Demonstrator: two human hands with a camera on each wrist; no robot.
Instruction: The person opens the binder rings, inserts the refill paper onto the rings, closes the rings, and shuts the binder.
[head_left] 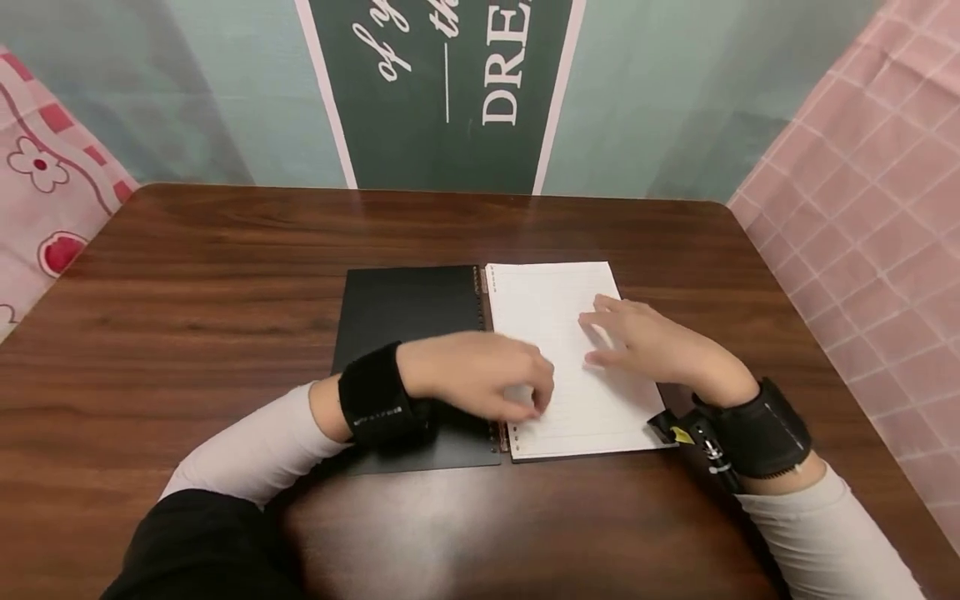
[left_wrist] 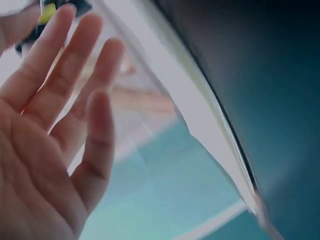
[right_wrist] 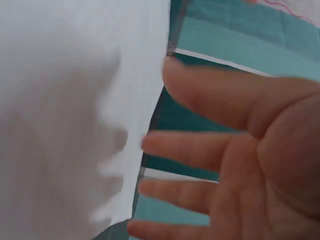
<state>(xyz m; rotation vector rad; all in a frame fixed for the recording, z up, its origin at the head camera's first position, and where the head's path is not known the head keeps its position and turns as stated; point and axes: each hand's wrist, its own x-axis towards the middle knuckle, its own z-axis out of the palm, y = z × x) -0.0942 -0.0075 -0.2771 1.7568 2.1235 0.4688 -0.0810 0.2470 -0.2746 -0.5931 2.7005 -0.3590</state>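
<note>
A loose-leaf binder lies spread on the table, its black cover (head_left: 412,304) on the left and a stack of white ruled paper (head_left: 551,292) on the right. Small punched holes run down the paper's left edge beside the binding strip (head_left: 484,283). My left hand (head_left: 480,372) is over the binding and the paper's left part, fingers bent loosely with nothing in them. In the left wrist view the left palm (left_wrist: 40,160) shows bare. Over the paper's right half, my right hand (head_left: 645,342) has its fingers spread; the right wrist view shows its palm (right_wrist: 240,170) facing the sheet, holding nothing.
The dark wood table (head_left: 187,333) extends around the binder. A green and teal backdrop (head_left: 450,158) stands behind it, with pink tiled cloth (head_left: 885,208) at the right and flowered cloth (head_left: 45,200) at the left. Each wrist wears a black strap (head_left: 375,396).
</note>
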